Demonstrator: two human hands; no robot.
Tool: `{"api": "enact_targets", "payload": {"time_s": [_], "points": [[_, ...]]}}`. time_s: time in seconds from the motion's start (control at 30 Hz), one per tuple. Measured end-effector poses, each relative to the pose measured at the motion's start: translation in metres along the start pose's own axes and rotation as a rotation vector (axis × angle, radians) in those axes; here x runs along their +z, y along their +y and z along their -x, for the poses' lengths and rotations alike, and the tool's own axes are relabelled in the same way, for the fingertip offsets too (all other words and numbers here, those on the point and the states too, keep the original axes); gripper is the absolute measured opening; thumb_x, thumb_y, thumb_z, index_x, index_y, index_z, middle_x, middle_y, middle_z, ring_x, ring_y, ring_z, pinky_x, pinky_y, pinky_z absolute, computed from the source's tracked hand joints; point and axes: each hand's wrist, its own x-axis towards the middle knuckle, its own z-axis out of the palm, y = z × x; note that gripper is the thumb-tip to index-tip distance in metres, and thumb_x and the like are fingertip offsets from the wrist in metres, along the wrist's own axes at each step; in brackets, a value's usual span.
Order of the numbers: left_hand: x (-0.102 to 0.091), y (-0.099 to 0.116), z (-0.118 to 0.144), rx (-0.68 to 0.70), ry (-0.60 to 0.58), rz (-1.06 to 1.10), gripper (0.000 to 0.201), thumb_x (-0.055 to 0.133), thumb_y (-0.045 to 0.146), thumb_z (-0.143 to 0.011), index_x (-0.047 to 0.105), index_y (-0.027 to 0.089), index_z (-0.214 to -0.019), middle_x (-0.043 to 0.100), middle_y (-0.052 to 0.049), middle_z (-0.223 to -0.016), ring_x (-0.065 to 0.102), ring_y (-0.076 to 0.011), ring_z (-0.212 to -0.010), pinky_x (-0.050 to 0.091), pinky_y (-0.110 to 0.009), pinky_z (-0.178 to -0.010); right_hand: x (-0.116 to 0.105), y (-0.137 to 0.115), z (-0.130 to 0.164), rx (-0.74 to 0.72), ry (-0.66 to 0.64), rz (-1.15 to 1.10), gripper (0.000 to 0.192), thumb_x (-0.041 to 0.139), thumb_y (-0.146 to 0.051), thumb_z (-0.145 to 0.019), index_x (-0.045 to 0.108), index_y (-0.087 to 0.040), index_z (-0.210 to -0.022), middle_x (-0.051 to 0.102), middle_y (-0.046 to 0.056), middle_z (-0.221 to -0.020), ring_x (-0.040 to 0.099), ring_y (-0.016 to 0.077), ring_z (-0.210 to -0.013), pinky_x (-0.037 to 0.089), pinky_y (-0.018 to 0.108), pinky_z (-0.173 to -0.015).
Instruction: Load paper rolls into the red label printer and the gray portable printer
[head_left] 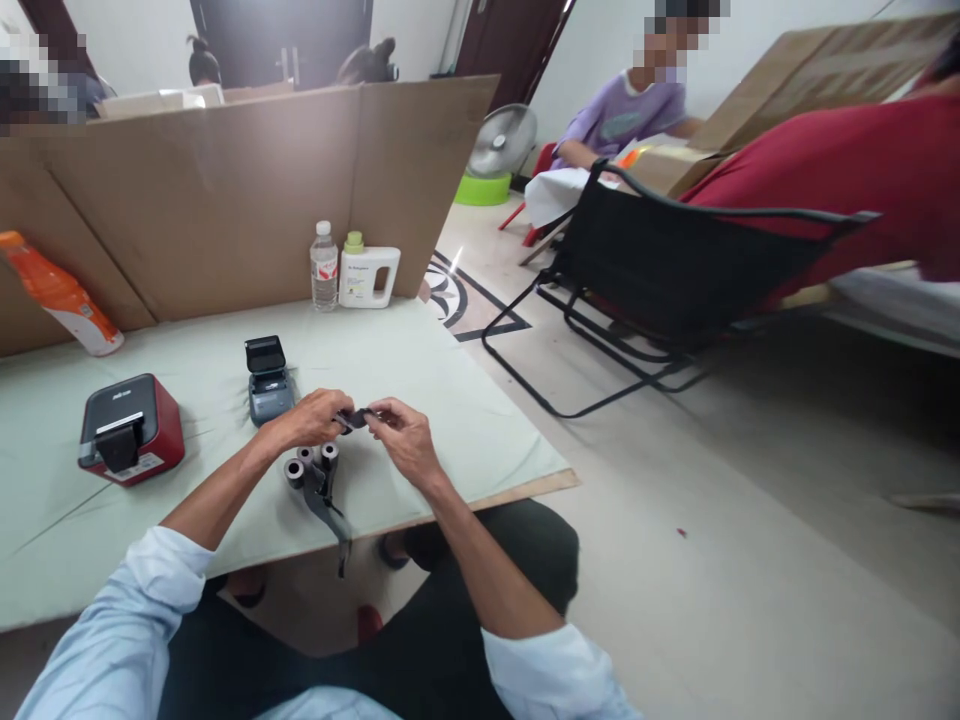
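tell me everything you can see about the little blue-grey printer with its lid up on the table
The small printer is a compact blue-grey box that looks like plastic, with a black lid flipped open and standing upright at its back. It sits flat on the pale green table, between the red printer and the person's hands. The left hand is close beside it; whether they touch cannot be told. Its open bay is too small to make out.
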Motion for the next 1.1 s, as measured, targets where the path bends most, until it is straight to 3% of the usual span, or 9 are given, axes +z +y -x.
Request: {"api": "enact_targets", "payload": {"time_s": [0.17, 0.27, 0.37, 0.5, 0.63, 0.73, 0.83, 0.97, 1.1], "points": [[-0.001, 0.014, -0.006, 0.003, -0.145, -0.122, 0.035, 0.057, 0.002, -0.069, 0.081, 0.018, -0.09, 0.078, -0.007, -0.088, 0.069, -0.0201, -0.087, 0.05, -0.026, -0.075, -0.017, 0.008, 0.035, -0.177, -0.026, 0.269, 0.015, 0.061, -0.03, -0.093, 0.067, -0.021, -0.082, 0.067, 0.003, -0.078, 0.062, 0.0182, -0.071, 0.051, 0.031, -0.067], [0.0, 0.018, -0.008, -0.019, -0.246, -0.137, 0.034, 0.058, 0.005, -0.07, 0.082, 0.017, -0.091, 0.077, -0.007, -0.08, 0.069, -0.0202, -0.077, 0.049, -0.026, -0.067, -0.018, 0.014, 0.053, -0.292, -0.068, 0.413, 0.014, 0.059, -0.023, -0.095, 0.068, -0.022, -0.085, 0.071, 0.007, -0.085, 0.065, 0.0223, -0.083, 0.054, 0.036, -0.078], [0.0, 0.018, -0.005, -0.001, -0.306, -0.075, 0.033, 0.059, 0.01, -0.076, 0.082, 0.017, -0.099, 0.08, -0.008, -0.089, 0.071, -0.0207, -0.081, 0.051, -0.027, -0.072, -0.015, 0.015, 0.064, -0.377, -0.102, 0.533, 0.015, 0.059, -0.018, -0.095, 0.071, -0.022, -0.088, 0.072, 0.009, -0.09, 0.065, 0.0247, -0.088, 0.054, 0.04, -0.082], [-0.012, 0.009, 0.018, -0.008, -0.142, 0.046, 0.037, 0.067, 0.029, -0.084, 0.075, 0.018, -0.118, 0.076, -0.01, -0.123, 0.069, -0.0245, -0.11, 0.052, -0.033, -0.096, -0.015, 0.011, 0.068, -0.417, -0.15, 0.615, 0.014, 0.06, -0.016, -0.095, 0.072, -0.021, -0.09, 0.073, 0.009, -0.095, 0.064, 0.0252, -0.091, 0.054, 0.041, -0.084], [-0.028, 0.002, 0.069, -0.251, 0.09, 0.056, 0.039, 0.067, 0.039, -0.083, 0.07, 0.019, -0.116, 0.073, -0.01, -0.115, 0.068, -0.0264, -0.103, 0.055, -0.038, -0.092, -0.016, 0.007, 0.068, -0.417, -0.152, 0.626, 0.01, 0.062, -0.018, -0.095, 0.072, -0.02, -0.094, 0.073, 0.01, -0.097, 0.063, 0.0254, -0.093, 0.054, 0.041, -0.085], [-0.024, 0.005, 0.105, -0.414, 0.104, 0.086, 0.04, 0.072, 0.047, -0.079, 0.069, 0.021, -0.109, 0.073, -0.007, -0.104, 0.068, -0.0247, -0.091, 0.056, -0.037, -0.08, -0.016, 0.009, 0.069, -0.414, -0.132, 0.618, 0.01, 0.064, -0.021, -0.094, 0.072, -0.019, -0.1, 0.073, 0.011, -0.099, 0.064, 0.0261, -0.094, 0.054, 0.042, -0.086], [-0.006, 0.013, 0.121, -0.481, 0.123, 0.131, 0.035, 0.073, 0.048, -0.08, 0.07, 0.021, -0.102, 0.073, -0.004, -0.096, 0.067, -0.022, -0.082, 0.054, -0.033, -0.073, -0.015, 0.011, 0.07, -0.414, -0.116, 0.615, 0.013, 0.064, -0.023, -0.094, 0.072, -0.02, -0.104, 0.073, 0.011, -0.1, 0.064, 0.0271, -0.095, 0.054, 0.043, -0.087], [0.01, 0.019, 0.121, -0.429, 0.15, 0.216, 0.023, 0.067, 0.039, -0.084, 0.073, 0.019, -0.095, 0.075, -0.005, -0.093, 0.066, -0.0189, -0.076, 0.052, -0.029, -0.069, -0.016, 0.013, 0.07, -0.401, -0.118, 0.594, 0.016, 0.064, -0.024, -0.094, 0.071, -0.021, -0.107, 0.074, 0.011, -0.1, 0.065, 0.0276, -0.096, 0.054, 0.044, -0.088], [-0.006, 0.014, 0.125, -0.361, 0.153, 0.188, 0.027, 0.065, 0.036, -0.085, 0.077, 0.019, -0.101, 0.078, -0.007, -0.103, 0.069, -0.0202, -0.082, 0.054, -0.029, -0.071, -0.018, 0.012, 0.07, -0.391, -0.12, 0.563, 0.015, 0.063, -0.023, -0.094, 0.071, -0.022, -0.107, 0.073, 0.01, -0.1, 0.065, 0.0271, -0.095, 0.054, 0.044, -0.088]]}}
